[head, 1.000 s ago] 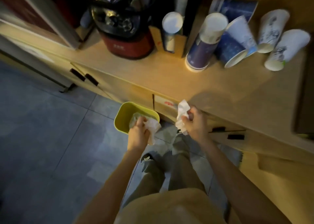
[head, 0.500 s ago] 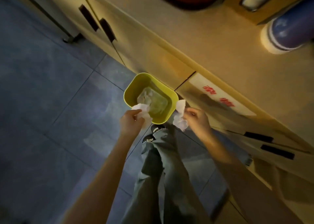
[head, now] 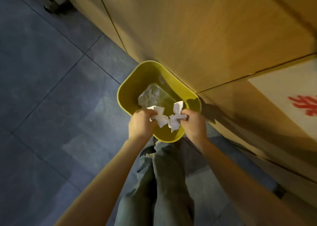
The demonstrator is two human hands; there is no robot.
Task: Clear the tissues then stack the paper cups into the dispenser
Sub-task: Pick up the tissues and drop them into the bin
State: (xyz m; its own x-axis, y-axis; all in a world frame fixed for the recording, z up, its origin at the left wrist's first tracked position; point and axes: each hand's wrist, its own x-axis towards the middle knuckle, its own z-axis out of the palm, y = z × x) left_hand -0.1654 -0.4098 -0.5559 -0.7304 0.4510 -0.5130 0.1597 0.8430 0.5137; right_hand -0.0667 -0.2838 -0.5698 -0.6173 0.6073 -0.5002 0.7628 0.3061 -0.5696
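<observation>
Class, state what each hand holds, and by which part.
Left hand: a tissue, gripped at one end. Right hand: another tissue, pinched mid-wad. Both over the bin.

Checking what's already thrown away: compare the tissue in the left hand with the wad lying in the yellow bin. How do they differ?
The tissue in the left hand is bright white, pinched in the left hand above the bin's near edge. The wad in the bin lies loose on the bottom, greyer in shadow, beside something clear. Both are crumpled paper; the yellow bin is where both belong.

You see a yellow-green bin on grey floor tiles, touching wooden cabinet doors; grey trousers below.
</observation>
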